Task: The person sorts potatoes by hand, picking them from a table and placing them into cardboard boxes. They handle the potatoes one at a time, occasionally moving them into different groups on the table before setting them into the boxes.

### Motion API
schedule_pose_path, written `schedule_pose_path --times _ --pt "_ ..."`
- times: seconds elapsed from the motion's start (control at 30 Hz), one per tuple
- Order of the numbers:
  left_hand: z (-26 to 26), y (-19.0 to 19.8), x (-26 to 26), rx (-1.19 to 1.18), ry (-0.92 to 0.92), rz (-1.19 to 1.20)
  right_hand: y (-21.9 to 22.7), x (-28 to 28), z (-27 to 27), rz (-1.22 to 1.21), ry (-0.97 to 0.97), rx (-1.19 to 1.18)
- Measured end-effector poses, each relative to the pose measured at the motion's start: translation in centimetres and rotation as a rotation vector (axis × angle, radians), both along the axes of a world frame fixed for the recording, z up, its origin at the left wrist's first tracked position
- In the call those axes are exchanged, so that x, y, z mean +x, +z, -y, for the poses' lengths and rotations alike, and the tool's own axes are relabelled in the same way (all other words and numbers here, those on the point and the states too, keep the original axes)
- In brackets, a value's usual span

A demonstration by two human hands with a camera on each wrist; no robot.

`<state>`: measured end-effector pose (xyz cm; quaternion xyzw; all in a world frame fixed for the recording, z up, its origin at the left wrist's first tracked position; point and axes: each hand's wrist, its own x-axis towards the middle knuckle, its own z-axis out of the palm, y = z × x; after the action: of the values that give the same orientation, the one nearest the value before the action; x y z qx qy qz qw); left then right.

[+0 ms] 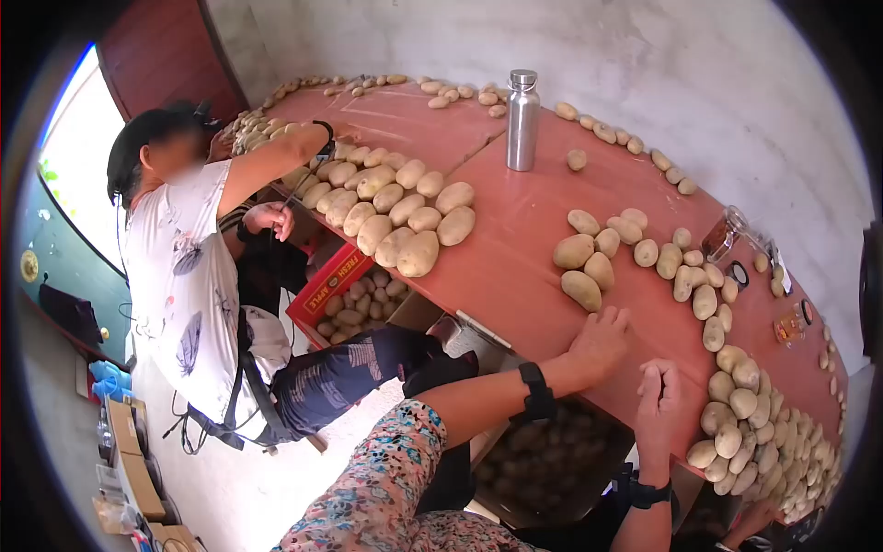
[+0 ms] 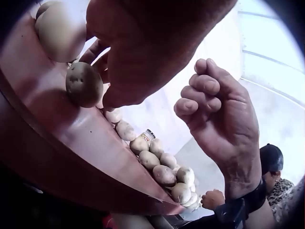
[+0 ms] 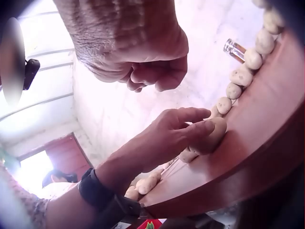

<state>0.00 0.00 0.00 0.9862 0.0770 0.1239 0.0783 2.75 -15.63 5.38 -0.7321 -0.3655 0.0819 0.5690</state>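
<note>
My left hand [image 1: 593, 351] reaches over the table's near edge, its fingers right at the near end of a large potato [image 1: 581, 291]. In the right wrist view, the fingers of that left hand [image 3: 174, 133] rest lightly against this potato [image 3: 217, 135] as it lies on the tabletop. In the left wrist view, the potato [image 2: 84, 86] shows beside the fingertips. My right hand [image 1: 655, 397] is raised near the table edge, fingers loosely curled and holding nothing. Several potatoes [image 1: 573, 250] lie in a group just beyond the left hand.
A steel bottle [image 1: 522, 124] stands on the red table [image 1: 515, 276]. Another person [image 1: 189, 221] sits at left, reaching over rows of potatoes [image 1: 405, 210]. At right lies a potato pile [image 1: 745, 405], with glass jars [image 1: 725, 235] behind. Potato-filled boxes [image 1: 336, 281] sit under the table.
</note>
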Motion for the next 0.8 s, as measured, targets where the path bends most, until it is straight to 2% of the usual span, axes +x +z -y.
schedule_pose_path --times 0.07,0.27,0.4,0.5,0.57,0.63,0.7,0.8 --pt "0.0 -0.7 0.0 0.043 0.065 0.119 0.1 -0.2 -0.1 0.006 0.003 0.017" --pt "0.0 -0.9 -0.1 0.095 0.052 0.187 0.6 -0.3 -0.2 0.053 0.004 -0.01" --pt "-0.2 -0.9 -0.3 0.114 0.05 0.169 0.8 -0.4 -0.3 0.067 -0.018 -0.03" --pt "-0.5 -1.7 -0.2 0.04 0.017 0.134 1.1 -0.4 -0.2 0.08 -0.022 -0.05" --pt "-0.4 -3.1 0.5 -0.058 -0.193 0.255 1.1 -0.1 0.2 0.019 -0.063 -0.025" --pt "-0.2 0.9 -0.8 -0.746 -0.301 0.188 1.4 0.7 0.3 0.005 -0.116 0.08" --pt "0.7 3.1 -2.7 -0.844 -0.301 0.151 1.1 2.5 0.9 -0.053 -0.155 0.198" --pt "1.9 4.7 -4.1 -0.903 -0.493 -0.052 1.9 4.4 2.4 -0.025 -0.264 0.212"
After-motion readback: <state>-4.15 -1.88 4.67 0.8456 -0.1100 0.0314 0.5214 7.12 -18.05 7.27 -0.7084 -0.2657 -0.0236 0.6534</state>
